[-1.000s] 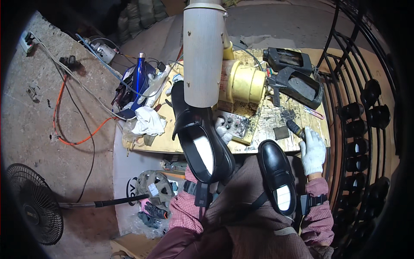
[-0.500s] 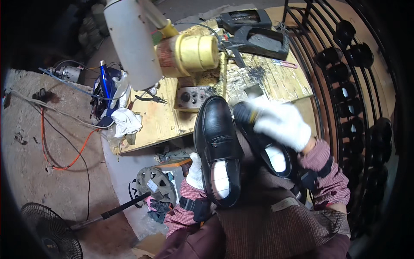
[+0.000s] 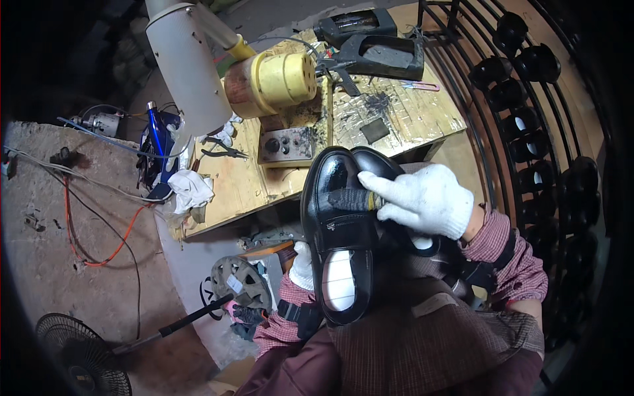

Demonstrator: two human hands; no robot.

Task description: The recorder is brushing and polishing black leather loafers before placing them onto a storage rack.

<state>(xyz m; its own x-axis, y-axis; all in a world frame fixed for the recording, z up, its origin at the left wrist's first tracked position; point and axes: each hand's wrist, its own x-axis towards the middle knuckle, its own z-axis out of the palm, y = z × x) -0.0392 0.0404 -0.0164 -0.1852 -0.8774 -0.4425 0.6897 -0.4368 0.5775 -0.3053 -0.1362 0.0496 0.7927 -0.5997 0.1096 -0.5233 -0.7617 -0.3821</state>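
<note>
A black loafer [image 3: 345, 239] with a pale insole is held up before me, its toe pointing away. My left hand [image 3: 302, 266], in a white glove, grips it from the left side; most of its fingers are hidden beneath the shoe. A second black loafer [image 3: 376, 162] rests behind it to the right, partly covered. My right hand [image 3: 422, 201], white-gloved too, reaches across with fingers stretched out. What looks like a dark ribbed finger cover [image 3: 353, 200] with a yellow band touches the front loafer's upper. Glossy, uneven highlights show on that loafer's toe.
Ahead stands a wooden bench [image 3: 228, 198] with a yellow heat-blower nozzle [image 3: 281, 82], a knobbed control box [image 3: 287, 145], pliers [image 3: 223, 150] and black metal holders [image 3: 383, 59]. A rack [image 3: 462, 112] of black shoes lines the right. A fan [image 3: 79, 356] stands lower left.
My right hand has come left from over the second loafer onto the front loafer's upper. The two toes now overlap. The view has shifted slightly to the right.
</note>
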